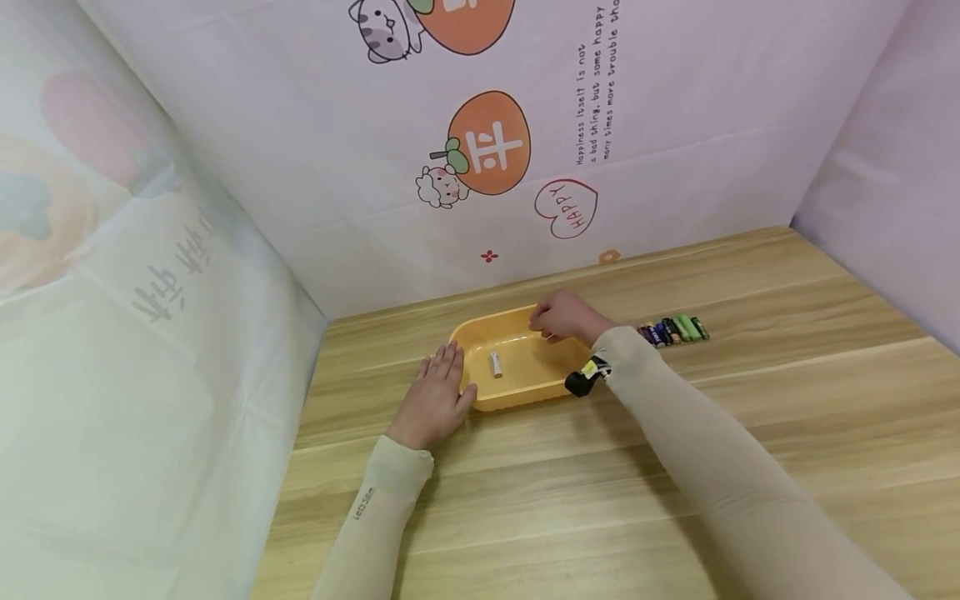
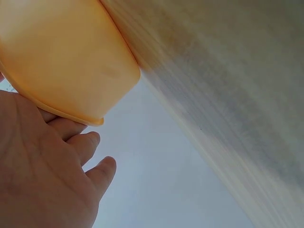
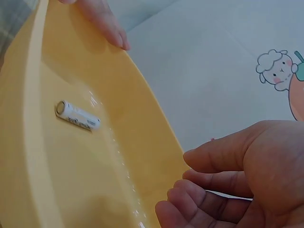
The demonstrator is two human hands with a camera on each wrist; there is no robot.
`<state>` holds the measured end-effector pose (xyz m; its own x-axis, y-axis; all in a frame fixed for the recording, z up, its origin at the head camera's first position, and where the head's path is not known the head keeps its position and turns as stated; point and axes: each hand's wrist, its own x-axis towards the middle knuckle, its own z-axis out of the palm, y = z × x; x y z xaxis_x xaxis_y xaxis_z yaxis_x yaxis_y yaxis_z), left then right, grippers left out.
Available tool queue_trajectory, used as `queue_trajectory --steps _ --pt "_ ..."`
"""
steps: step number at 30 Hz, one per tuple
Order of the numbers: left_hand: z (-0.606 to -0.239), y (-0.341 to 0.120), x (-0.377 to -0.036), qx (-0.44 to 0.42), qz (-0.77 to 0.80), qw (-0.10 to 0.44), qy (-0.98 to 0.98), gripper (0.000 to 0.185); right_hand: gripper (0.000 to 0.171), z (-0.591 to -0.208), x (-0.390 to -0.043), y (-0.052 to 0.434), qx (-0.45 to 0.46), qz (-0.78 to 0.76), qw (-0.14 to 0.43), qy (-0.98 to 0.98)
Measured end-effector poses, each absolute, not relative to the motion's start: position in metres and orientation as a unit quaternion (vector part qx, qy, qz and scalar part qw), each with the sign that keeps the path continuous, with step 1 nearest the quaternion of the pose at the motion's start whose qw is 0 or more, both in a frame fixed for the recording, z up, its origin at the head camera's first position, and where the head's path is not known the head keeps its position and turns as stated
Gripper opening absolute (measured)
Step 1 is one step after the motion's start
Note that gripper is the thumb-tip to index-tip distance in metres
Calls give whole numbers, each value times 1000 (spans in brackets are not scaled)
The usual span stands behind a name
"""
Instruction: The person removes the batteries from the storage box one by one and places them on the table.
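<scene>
A yellow plastic tray (image 1: 528,371) sits on the wooden table (image 1: 750,392). One white battery (image 1: 496,364) lies on the tray's floor, also plain in the right wrist view (image 3: 78,116). My left hand (image 1: 441,385) lies flat on the table, its straight fingers (image 2: 78,137) touching the tray's left wall (image 2: 66,57). My right hand (image 1: 561,318) hovers over the tray's far right rim. Its fingers (image 3: 213,185) hang loosely curled and hold nothing. A black wrist camera (image 1: 583,379) sits on the right sleeve.
A short row of several coloured batteries (image 1: 672,330) lies on the table to the right of the tray. Printed cloth walls (image 1: 487,158) close in the back, left and right sides. Bare wood stretches toward me in front of the tray.
</scene>
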<state>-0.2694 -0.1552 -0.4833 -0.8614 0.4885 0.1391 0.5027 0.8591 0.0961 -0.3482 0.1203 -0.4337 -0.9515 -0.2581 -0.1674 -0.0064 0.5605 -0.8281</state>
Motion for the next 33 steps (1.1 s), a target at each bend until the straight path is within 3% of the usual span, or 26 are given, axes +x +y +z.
queue_trajectory --steps 9,25,33 --pt "-482 -155 -269 -254 -70 45 -964 66 21 -437 -345 95 -88 -459 167 868" --pt "-480 -155 -270 -256 -73 40 -963 65 17 -458 -349 67 -103 -389 154 902" --pt "-482 -154 -271 -254 -70 41 -964 66 21 -462 -350 60 -93 -390 180 898"
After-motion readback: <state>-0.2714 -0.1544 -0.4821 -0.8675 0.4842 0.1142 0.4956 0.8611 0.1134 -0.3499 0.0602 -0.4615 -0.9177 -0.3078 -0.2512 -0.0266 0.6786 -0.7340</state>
